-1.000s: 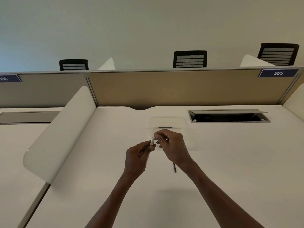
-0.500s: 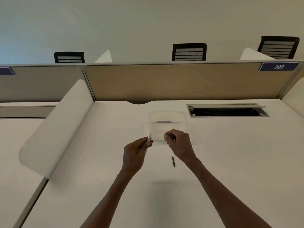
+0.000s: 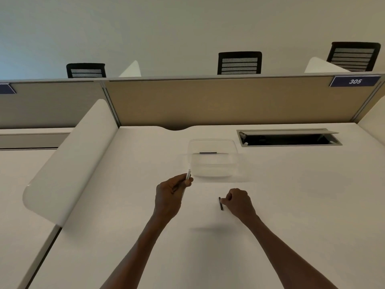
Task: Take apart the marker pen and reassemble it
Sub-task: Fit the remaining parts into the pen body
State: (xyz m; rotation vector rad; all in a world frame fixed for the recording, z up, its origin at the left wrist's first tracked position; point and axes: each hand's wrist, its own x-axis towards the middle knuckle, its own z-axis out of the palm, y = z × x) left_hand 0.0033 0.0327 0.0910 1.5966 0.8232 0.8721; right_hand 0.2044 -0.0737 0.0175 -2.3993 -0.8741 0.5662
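Fingers (image 3: 188,182) of the left hand (image 3: 169,197) are curled round a slim white plastic marker barrel (image 3: 188,175), pinching it between thumb and forefinger so that its upper end sticks out above the knuckles, tilted slightly from upright. Fingers of the right hand (image 3: 238,202) are curled down at the white desk top (image 3: 302,195), their tips touching or pinching a short dark rod-shaped marker part (image 3: 220,203) that lies on the desk just left of them; whether the tips truly grip it or only touch it cannot be told. The two hands are well apart, the dark part between them but close beside the right one.

Just beyond the left fingertips and the barrel's end stands a shallow clear plastic tray (image 3: 212,174), and inside it, at its far side, lies a thin dark strip-like piece (image 3: 208,152); what that piece is cannot be made out. Farther off, beyond the right fingers, a rectangular cable slot with a grey metal flap (image 3: 289,138) is open in the desk. A curved white side screen (image 3: 68,159) stands well to the left of the left fingers, and a tan fabric partition (image 3: 229,101) carrying a blue number plate reading 305 (image 3: 355,81) closes the far edge. Three black mesh-backed chairs (image 3: 239,63) show above it.
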